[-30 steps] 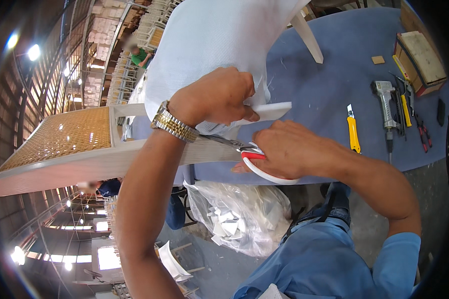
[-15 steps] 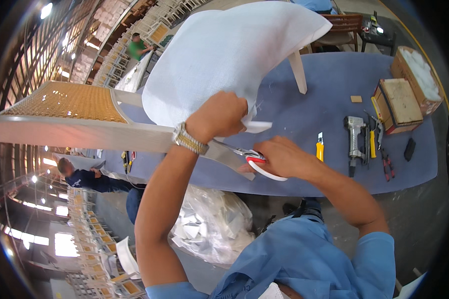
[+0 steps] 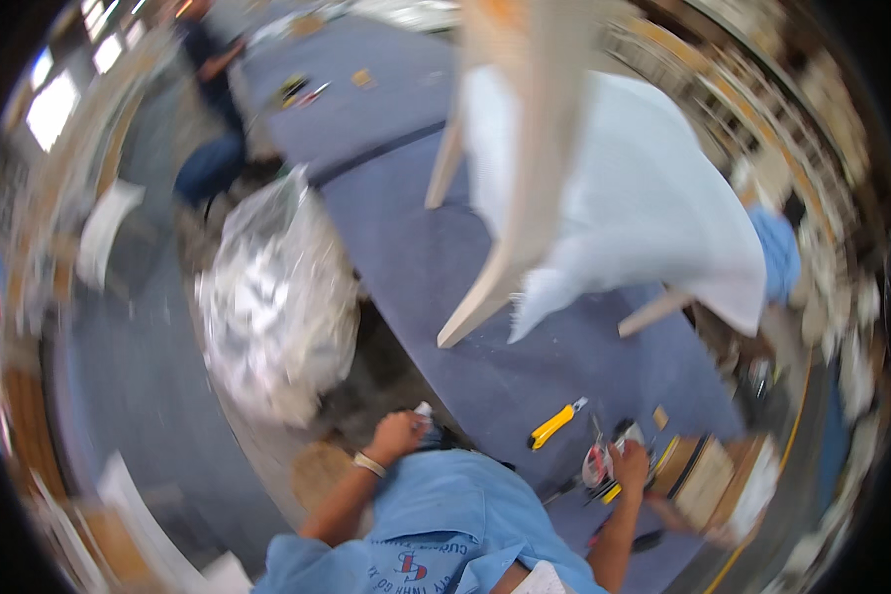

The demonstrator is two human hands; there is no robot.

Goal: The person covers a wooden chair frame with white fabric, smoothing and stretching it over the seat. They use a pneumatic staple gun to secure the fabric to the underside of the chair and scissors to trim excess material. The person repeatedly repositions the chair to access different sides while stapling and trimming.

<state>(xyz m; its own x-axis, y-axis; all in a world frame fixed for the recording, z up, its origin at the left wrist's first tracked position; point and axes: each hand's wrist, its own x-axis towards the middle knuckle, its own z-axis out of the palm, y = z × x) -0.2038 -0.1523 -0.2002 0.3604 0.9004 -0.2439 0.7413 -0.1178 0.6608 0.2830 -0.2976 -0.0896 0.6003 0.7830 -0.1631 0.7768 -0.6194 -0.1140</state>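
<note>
The scissors (image 3: 595, 467) with red and white handles are at the fingers of my right hand (image 3: 630, 466), low over the tools at the table's right end. My left hand (image 3: 396, 437) is closed on a small white scrap (image 3: 423, 409), close to my waist off the table's near edge. A pale wooden chair frame (image 3: 505, 259) stands tilted on the blue-grey table (image 3: 406, 259), apart from both hands. White woven mesh (image 3: 643, 188) drapes over it, with a frayed lower corner. Blur hides how my right fingers grip.
A yellow utility knife (image 3: 556, 425) lies near the table edge. Beside my right hand are a nail gun (image 3: 627, 432) and cardboard boxes (image 3: 708, 480). A clear bag of white scraps (image 3: 277, 307) stands left of the table. Another person (image 3: 213, 69) is at the far left.
My view has turned, so the chair now appears right of centre. Both hands have left the mesh: the right moved with the scissors to the tools, the left drew back toward my waist.
</note>
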